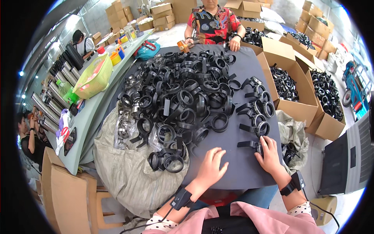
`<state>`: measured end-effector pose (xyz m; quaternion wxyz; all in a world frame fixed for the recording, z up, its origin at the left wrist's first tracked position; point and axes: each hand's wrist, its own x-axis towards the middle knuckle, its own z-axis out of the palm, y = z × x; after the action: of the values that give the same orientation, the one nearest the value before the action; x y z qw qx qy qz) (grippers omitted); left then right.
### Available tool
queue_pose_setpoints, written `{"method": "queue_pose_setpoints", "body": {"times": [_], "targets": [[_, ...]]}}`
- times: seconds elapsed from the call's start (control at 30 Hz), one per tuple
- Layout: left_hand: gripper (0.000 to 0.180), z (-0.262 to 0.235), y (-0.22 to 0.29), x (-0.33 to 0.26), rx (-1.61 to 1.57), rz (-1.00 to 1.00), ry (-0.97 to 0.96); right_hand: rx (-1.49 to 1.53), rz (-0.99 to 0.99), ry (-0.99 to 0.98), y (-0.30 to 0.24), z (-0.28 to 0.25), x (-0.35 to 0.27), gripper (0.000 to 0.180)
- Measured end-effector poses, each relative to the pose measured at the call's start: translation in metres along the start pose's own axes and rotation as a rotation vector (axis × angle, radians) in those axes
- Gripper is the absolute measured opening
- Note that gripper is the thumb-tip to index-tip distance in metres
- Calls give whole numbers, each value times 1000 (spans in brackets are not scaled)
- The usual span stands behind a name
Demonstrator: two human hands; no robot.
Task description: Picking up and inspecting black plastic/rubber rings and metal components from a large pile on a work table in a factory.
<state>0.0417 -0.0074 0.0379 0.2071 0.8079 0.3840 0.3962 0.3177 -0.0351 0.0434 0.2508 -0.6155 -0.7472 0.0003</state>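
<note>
My left hand (pixel 211 165) hovers over the near part of the dark tabletop, its fingers apart and holding nothing. At the near end of a row of black rings with flat tabs (pixel 261 128), my right hand (pixel 269 154) has its thumb and fingers around the nearest black ring (pixel 247 144). That ring's tab points left, and my fingers partly cover its round part. A large heap of similar black rings (pixel 202 103) fills the middle and far left of the table. Silvery metal rings (pixel 123 132) lie at its left edge, partly under clear plastic.
A co-worker (pixel 212 25) stands across the table beside a hammer (pixel 183 46). Cardboard boxes (pixel 307 107) full of black rings stand at right. A woven sack (pixel 132 177) drapes over the table's left corner. At left, a long green table (pixel 93 117) carries a yellow-green basket (pixel 93 80).
</note>
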Motion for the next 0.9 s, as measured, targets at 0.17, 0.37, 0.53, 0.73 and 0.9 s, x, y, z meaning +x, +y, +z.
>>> {"method": "queue_pose_setpoints", "body": {"times": [0.17, 0.37, 0.53, 0.73, 0.9], "targets": [[41, 5, -29, 75, 454, -29, 61, -61, 13, 114, 25, 29, 28, 69], [34, 15, -62, 95, 461, -165, -54, -5, 12, 117, 26, 39, 62, 73], [31, -1, -59, 92, -29, -229, 75, 130, -1, 252, 21, 22, 61, 69], [13, -18, -45, 91, 123, -170, 182, 238, -123, 328, -34, 9, 106, 59], [19, -28, -33, 85, 225, 107, 292, 361, -331, 384, -110, -14, 160, 52]]}}
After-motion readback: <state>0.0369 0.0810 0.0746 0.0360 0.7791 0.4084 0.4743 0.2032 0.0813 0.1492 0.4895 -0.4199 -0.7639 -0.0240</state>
